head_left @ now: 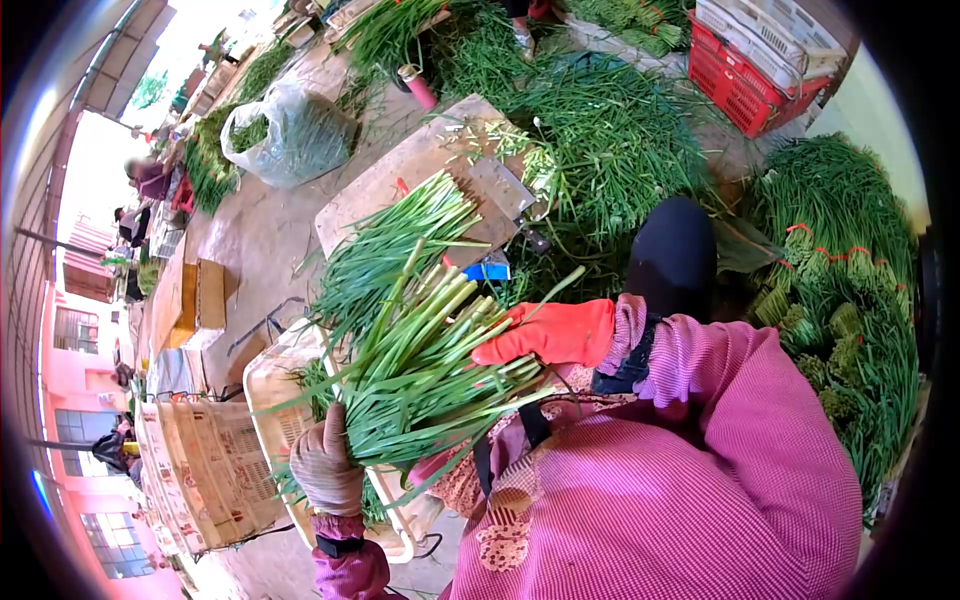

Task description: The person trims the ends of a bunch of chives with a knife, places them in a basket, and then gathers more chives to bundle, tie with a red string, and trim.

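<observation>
My left hand [325,465], in a beige glove, grips the leafy end of a thick bundle of green chives [420,370] at the lower left. The bundle lies across my lap over my pink checked clothes. My right hand [548,333], in an orange-red glove, rests flat on the pale stalk end of the same bundle and holds it down. The stalks fan out towards the upper left.
A cream plastic crate [265,400] sits under the bundle, with a woven basket [205,475] beside it. A wooden board [400,170] with a cleaver [505,190] lies ahead. Tied chive bundles [850,300] are piled at right, a red crate [740,85] behind. Other people sit far left.
</observation>
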